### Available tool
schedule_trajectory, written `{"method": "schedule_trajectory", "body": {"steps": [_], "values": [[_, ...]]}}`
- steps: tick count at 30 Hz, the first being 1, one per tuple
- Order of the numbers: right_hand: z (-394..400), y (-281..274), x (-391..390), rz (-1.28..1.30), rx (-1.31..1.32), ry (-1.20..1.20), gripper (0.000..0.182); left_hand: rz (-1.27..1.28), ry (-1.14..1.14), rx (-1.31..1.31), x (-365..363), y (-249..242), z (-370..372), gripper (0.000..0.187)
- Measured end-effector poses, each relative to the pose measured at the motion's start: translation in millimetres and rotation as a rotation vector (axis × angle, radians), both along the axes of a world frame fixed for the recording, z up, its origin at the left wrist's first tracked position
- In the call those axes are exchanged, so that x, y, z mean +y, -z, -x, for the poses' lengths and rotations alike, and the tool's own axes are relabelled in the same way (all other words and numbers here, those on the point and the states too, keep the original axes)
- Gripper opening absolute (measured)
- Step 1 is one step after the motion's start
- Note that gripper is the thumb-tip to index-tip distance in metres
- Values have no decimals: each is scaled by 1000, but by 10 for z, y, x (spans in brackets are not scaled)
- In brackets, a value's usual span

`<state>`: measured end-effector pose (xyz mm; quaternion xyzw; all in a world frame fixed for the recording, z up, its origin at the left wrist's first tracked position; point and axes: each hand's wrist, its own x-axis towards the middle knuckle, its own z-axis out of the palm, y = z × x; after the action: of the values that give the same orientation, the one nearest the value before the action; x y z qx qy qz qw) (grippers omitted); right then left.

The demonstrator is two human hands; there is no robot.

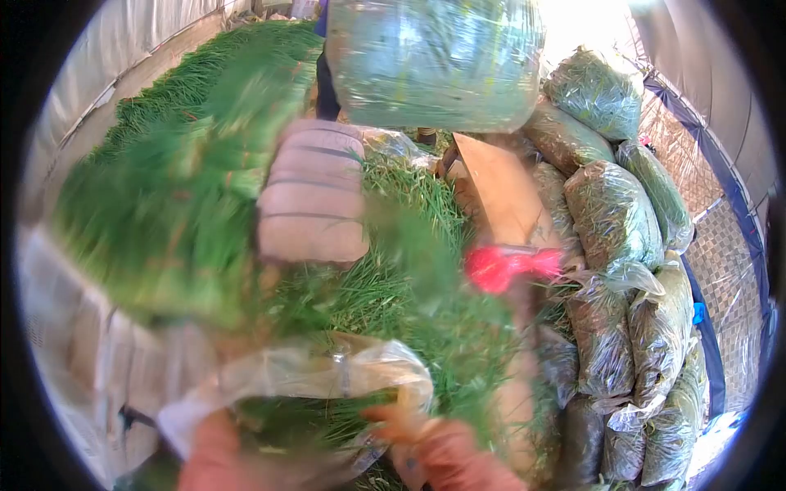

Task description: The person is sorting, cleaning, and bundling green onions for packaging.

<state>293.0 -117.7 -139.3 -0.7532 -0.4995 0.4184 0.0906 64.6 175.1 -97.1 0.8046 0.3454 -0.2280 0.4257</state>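
Note:
A clear plastic bag [327,375] with loose green stalks [299,421] inside lies at the bottom, its mouth spread open. My right hand [401,424] is at the bag's right side, fingers stretched leftward over the stalks and blurred. My left hand [216,419] is at the bag's left edge, smeared by motion, its fingers not distinguishable. Pink-red sleeves cover both arms. Past the bag spreads a heap of loose greens [409,270]. Pink-red twine or ribbon [512,268] rests right of the heap.
Bundled greens [180,180] fill the left side. A strapped beige bundle [315,196] sits mid-heap. Filled plastic bags [614,213] are stacked on the right beside a tan board [503,188]. A person [327,90] stands partly behind a large, full plastic bag [438,61] at the top.

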Motion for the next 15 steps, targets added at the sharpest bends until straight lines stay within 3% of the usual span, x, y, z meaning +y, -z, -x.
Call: {"method": "schedule_trajectory", "body": {"steps": [2,3,4,5,6,7,8,10,15], "values": [[-701,-600,-348,52,331,593,46,0,3,-3,6,-5,0,34],[-1021,-683,-697,82,-102,664,40,6,1,-6,-10,-12,0,34],[-1368,-477,-1337,-100,-195,915,35,12,-6,-16,-4,-9,-5,34],[-1399,-783,-1630,-31,-619,956,30,14,0,-13,-17,-23,29,34],[-1548,-698,-2215,-44,-818,1020,28,17,0,-16,-21,-35,27,34],[-1458,-883,-2479,181,-820,1131,28,22,-2,-20,-42,-34,40,34],[-1550,-636,-3205,215,-875,1066,30,23,0,-22,-57,-42,52,33],[-1188,-748,-3699,89,-469,1238,25,38,-3,-28,-73,-63,71,33],[-312,-632,-4228,170,-589,1045,24,134,-46,-79,-164,-88,96,33]]}}
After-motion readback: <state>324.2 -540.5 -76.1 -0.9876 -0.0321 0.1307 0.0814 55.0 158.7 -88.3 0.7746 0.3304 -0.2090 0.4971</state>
